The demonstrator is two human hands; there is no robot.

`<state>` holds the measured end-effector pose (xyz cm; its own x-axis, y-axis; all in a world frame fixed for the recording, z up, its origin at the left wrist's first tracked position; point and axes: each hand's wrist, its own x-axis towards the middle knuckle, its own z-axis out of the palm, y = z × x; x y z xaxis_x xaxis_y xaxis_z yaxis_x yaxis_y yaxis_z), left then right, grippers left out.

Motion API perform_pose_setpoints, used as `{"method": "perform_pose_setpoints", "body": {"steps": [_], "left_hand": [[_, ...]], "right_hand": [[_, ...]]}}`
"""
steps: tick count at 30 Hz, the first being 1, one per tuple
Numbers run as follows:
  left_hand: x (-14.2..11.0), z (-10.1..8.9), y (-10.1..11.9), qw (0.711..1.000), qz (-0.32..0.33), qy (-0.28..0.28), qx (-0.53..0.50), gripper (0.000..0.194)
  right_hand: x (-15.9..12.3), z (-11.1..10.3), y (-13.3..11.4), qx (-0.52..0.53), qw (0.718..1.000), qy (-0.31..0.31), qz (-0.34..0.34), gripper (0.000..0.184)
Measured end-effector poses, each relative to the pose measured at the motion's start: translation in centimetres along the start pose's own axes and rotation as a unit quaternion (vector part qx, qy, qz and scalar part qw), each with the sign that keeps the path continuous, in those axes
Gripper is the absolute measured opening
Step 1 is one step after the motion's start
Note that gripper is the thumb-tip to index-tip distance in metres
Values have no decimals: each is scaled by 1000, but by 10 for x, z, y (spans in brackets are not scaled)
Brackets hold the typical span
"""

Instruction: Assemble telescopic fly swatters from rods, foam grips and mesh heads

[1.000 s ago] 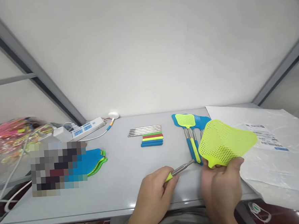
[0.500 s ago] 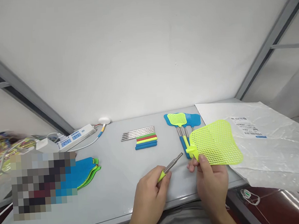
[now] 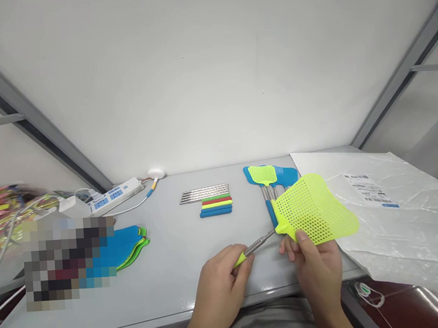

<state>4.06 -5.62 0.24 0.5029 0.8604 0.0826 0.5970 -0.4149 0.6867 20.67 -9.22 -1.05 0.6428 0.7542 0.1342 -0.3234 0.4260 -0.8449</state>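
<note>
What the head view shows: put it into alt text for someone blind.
Left hand holds a metal telescopic rod with a lime grip, its tip at the neck of the lime flyswatter head in the right hand. Behind lie assembled flyswatters, metal rods and coloured grips.

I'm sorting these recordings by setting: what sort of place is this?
Probably a small workshop or packing area: a smooth grey table bears a neat row of slim silver metal rods, and white plastic wrapping with a rectangular printed label lies over its right side.
</note>
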Motion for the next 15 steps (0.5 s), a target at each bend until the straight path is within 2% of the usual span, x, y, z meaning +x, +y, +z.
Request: {"method": "perform_pose_setpoints", "body": {"steps": [8, 15], "left_hand": [[1, -1, 1, 1000, 10, -8, 14, 24], [0, 2, -1, 1000, 20, 2, 15, 26]], "right_hand": [[0, -3, 4, 0, 999, 34, -16, 11], [2, -5, 5, -13, 999, 35, -15, 13]]}}
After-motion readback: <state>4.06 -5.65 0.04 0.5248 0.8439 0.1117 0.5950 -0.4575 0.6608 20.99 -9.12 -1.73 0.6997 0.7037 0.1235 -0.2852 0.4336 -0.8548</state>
